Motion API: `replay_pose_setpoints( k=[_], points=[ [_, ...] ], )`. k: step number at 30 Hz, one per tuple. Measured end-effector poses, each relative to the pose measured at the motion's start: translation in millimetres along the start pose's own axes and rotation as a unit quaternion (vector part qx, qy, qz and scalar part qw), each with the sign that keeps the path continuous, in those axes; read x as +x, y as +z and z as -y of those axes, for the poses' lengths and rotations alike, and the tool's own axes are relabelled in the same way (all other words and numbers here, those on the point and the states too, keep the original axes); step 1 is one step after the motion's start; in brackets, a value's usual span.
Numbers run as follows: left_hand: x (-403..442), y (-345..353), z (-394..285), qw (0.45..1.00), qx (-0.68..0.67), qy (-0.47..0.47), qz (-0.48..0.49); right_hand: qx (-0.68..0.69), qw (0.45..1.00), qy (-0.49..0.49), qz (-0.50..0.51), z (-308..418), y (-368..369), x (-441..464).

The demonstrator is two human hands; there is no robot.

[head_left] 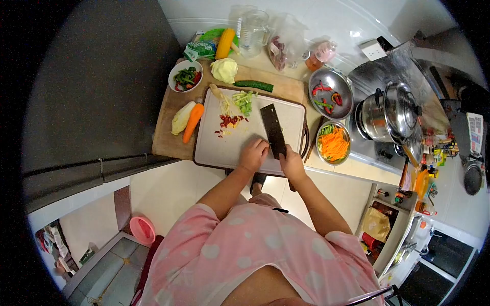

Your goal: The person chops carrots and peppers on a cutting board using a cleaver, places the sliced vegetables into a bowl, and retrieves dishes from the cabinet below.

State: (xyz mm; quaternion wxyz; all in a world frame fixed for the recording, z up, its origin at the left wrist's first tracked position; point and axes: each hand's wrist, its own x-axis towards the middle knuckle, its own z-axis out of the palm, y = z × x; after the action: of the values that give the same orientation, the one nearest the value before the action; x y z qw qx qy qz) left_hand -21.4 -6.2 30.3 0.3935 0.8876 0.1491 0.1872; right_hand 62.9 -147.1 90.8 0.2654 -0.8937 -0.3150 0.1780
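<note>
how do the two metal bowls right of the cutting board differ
The upper bowl looks wider; the lower bowl looks smaller. The upper bowl holds a few red and green peppers with much bare metal showing, while the lower bowl is mostly covered by orange strips and some green pieces. Both are round, metal and hold vegetables.

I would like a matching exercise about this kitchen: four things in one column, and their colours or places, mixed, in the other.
Column one:
1. Knife
2. Carrot
3. Cucumber
4. Lidded pot

Column two:
A. Dark green
B. On the stove
C. Held in the right hand
D. Orange

Right pairs: 1-C, 2-D, 3-A, 4-B.
</note>
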Motion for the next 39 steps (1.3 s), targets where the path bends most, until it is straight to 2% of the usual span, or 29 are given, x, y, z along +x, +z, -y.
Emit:
replay_pose_setpoints(
  k=[3,4,8,11,14,17,20,23,28,31,34,39],
  points=[
    [-1,2,2,0.999,-0.043,-0.002,-0.004,0.062,0.995,0.075,0.031,7,-16,-6],
    [-2,2,2,0.998,-0.065,-0.003,-0.008,0.028,0.999,0.046,0.006,9,-18,-9],
    [-2,1,4,0.996,-0.072,0.035,-0.035,0.001,0.998,0.053,0.035,11,-23,-14],
    [-7,1,7,0.996,-0.076,-0.006,-0.053,-0.017,0.998,0.042,0.046,10,-22,-19],
    [-8,-10,4,1.000,0.006,0.000,-0.003,-0.024,0.998,0.035,0.050,15,-22,-24],
    [-7,-12,-2,1.000,0.004,-0.013,0.009,-0.038,0.996,0.044,0.073,22,-25,-27],
    [-3,-13,-5,0.999,0.039,0.010,-0.017,-0.043,0.995,0.045,0.072,26,-24,-28],
    [-3,-5,2,0.999,0.041,0.000,0.002,-0.049,0.995,0.042,0.071,22,-17,-28],
    [-4,0,8,0.999,0.022,0.015,-0.019,-0.081,0.990,0.057,0.097,29,-8,-23],
    [-7,0,8,1.000,0.015,0.006,-0.022,-0.092,0.993,0.033,0.068,31,4,-20],
    [-6,-3,5,0.999,0.025,0.010,-0.024,-0.094,0.992,0.048,0.066,35,5,-16],
    [-4,-2,5,1.000,0.008,0.019,-0.021,-0.037,0.998,0.031,0.041,10,-1,-18]
  ],
)
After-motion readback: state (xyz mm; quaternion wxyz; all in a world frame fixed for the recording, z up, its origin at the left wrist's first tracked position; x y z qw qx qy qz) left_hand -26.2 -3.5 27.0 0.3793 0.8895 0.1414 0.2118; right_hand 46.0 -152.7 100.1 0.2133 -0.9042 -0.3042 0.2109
